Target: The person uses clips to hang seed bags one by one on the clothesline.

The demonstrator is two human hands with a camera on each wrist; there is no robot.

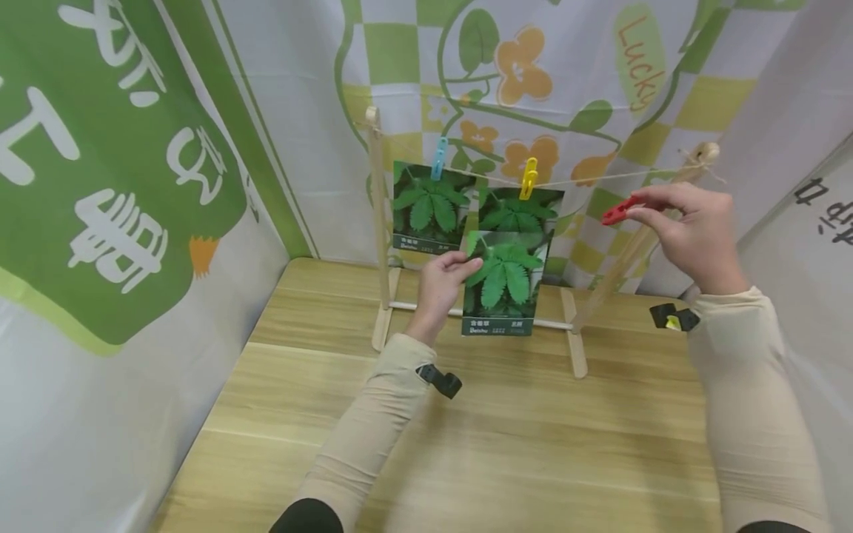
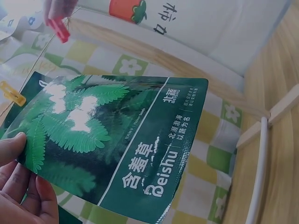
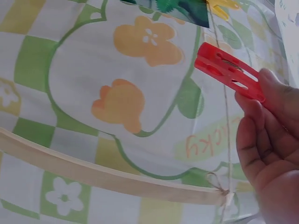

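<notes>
My left hand (image 1: pixel 440 289) pinches a glossy green seed packet (image 1: pixel 503 281) by its left edge, thumb in front. The packet shows fern-like leaves and overlaps a hanging packet (image 1: pixel 516 211) behind it in the head view. In my right hand (image 1: pixel 696 229), thumb and fingers pinch the end of a red clothespin (image 1: pixel 618 211), held near the string (image 1: pixel 620 176) at the right. A yellow clothespin (image 1: pixel 529 179) fastens the packet behind to the string. Further left, a blue clothespin (image 1: pixel 439 158) holds another packet (image 1: pixel 426 203).
The string runs between two wooden posts, the left post (image 1: pixel 378 207) and the right post (image 1: pixel 620 259). Their flat feet stand on the wooden table (image 1: pixel 466 444), joined by a white rod (image 1: pixel 553 324). A patterned curtain (image 1: pixel 393 55) hangs close behind.
</notes>
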